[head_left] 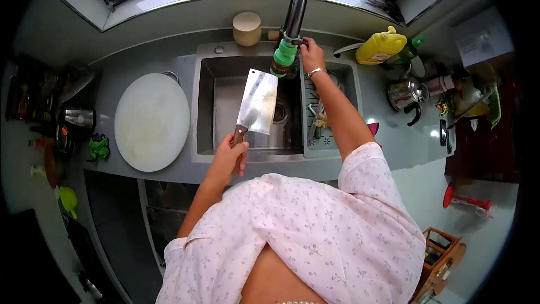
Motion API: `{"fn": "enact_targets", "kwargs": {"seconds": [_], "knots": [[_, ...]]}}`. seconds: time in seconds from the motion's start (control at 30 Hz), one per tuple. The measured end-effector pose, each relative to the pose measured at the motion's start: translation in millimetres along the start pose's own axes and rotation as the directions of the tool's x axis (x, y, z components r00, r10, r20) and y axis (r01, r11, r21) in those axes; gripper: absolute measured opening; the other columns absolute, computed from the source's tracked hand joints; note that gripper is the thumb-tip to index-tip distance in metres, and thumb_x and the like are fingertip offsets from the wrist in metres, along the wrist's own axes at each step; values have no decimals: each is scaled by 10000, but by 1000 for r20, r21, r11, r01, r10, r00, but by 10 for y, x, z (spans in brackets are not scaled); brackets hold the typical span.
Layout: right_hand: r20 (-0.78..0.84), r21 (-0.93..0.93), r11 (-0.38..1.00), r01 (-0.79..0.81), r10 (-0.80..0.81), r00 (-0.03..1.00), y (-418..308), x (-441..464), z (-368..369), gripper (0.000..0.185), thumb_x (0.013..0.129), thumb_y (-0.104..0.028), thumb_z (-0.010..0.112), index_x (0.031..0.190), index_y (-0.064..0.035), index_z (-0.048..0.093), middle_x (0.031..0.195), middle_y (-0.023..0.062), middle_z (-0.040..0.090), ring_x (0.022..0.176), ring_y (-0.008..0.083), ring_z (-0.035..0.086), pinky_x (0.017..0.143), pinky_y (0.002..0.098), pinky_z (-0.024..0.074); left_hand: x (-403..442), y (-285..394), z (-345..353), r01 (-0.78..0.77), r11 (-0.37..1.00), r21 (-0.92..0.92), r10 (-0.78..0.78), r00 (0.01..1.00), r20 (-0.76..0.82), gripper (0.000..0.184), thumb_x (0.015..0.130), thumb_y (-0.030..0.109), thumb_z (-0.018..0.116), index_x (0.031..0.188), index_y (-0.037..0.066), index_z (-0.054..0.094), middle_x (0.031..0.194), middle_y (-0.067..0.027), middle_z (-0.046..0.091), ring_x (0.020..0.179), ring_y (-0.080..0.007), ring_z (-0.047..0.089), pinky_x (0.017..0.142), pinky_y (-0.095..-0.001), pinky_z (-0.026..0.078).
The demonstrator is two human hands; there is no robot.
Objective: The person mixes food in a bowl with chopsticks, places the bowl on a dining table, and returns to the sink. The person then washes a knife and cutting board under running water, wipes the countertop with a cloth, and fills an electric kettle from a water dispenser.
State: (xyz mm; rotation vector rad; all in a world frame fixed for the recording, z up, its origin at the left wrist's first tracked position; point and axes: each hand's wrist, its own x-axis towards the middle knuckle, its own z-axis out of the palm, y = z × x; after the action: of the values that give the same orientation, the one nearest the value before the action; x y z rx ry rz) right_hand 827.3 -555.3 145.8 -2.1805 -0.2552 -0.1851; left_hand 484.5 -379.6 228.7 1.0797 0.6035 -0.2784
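My left hand [229,156] is closed around the brown wooden handle of a cleaver [257,101]. Its broad steel blade points away from me over the sink basin [228,118], and the blade's flat side shows. Behind the basin rises a dark metal faucet [297,5] with a green nozzle [285,54] on its end, close to the blade's far corner. My right hand [312,56] reaches across the drainer side to the faucet, its fingers closed at the faucet lever [300,41], which they partly cover. Whether water runs, I cannot tell.
A round white cutting board [152,123] lies left of the sink. A cream cup [247,28] stands behind it. To the right are a drainer tray [323,141], a yellow bottle [381,46], a green bottle [413,48] and a metal pot [405,93].
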Motion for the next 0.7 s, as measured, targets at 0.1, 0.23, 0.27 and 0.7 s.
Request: {"fn": "enact_targets", "kwargs": {"seconds": [0.1, 0.23, 0.27, 0.7], "knots": [[0, -266, 964, 3, -4, 1000, -71, 8, -11, 324, 900, -214, 527, 1161, -36, 598, 936, 220, 672, 895, 367, 649, 798, 431, 501, 45, 15, 69, 23, 999, -21, -24, 1000, -7, 199, 860, 112, 583, 960, 57, 420, 667, -29, 460, 434, -108, 455, 328, -258, 375], [-45, -153, 987, -40, 33, 998, 195, 65, 49, 296, 904, -164, 524, 1155, -24, 598, 845, 204, 666, 852, 360, 655, 764, 436, 506, 101, 6, 128, 29, 998, -62, -28, 1000, 9, 203, 856, 108, 582, 958, 56, 413, 678, -31, 451, 441, -109, 448, 332, -261, 367], [-42, -78, 995, -57, 54, 998, 171, 58, 20, 290, 905, -158, 528, 1149, -20, 600, 817, 195, 664, 829, 362, 655, 751, 446, 506, 124, -10, 133, 32, 998, -62, -31, 999, 9, 203, 856, 108, 582, 958, 56, 413, 678, -31, 451, 441, -109, 448, 332, -261, 367], [490, -129, 810, 572, -450, 747, -505, -911, -161, 508, 916, -224, 513, 1361, -5, 407, 1390, 190, 446, 1323, 338, 376, 1115, 402, 274, 346, -64, 188, 64, 997, -31, -63, 997, 44, 212, 842, 83, 582, 974, 56, 418, 643, -30, 457, 429, -117, 451, 337, -268, 373]]}}
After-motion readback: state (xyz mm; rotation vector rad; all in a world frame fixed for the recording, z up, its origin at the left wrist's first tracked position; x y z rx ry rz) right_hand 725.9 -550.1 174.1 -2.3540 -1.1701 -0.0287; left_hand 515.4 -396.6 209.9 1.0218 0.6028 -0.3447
